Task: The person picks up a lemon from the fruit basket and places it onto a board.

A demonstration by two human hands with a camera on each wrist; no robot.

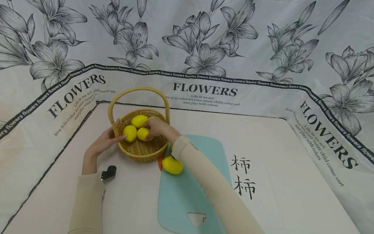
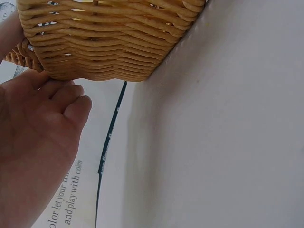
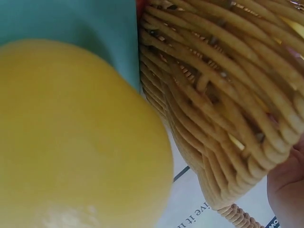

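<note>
**Right hand (image 1: 160, 126) grips a lemon (image 1: 142, 134) in a wicker basket (image 1: 144, 157), ringed by printed FLOWERS**

The right hand's grip is closed on the lemon inside the basket, among other lemons. The left hand's (image 1: 105, 142) grip pinches the basket's rim at the side, thumb inside, fingers outside. Both stand over the bench (image 1: 281, 146), beside a pale blue board (image 1: 214, 152), where another lemon (image 1: 172, 165) lies next to the basket.

Lettering runs all round. The floral cloth (image 1: 263, 101) carries FLOWERS in heavy black capitals on three sides; beneath it, smaller: "Life is an art / live it in color let your inner child come out / and play with colors." A dark band (image 1: 204, 77) repeats "flowers" in white. Two black characters (image 1: 244, 188), both 柿, stand one above the other to the board's right. Part of a red mark shows through the board's handle hole; small print near the right cuff (image 1: 179, 146) is unreadable. The left wrist view again gives "and play with colors".
</note>
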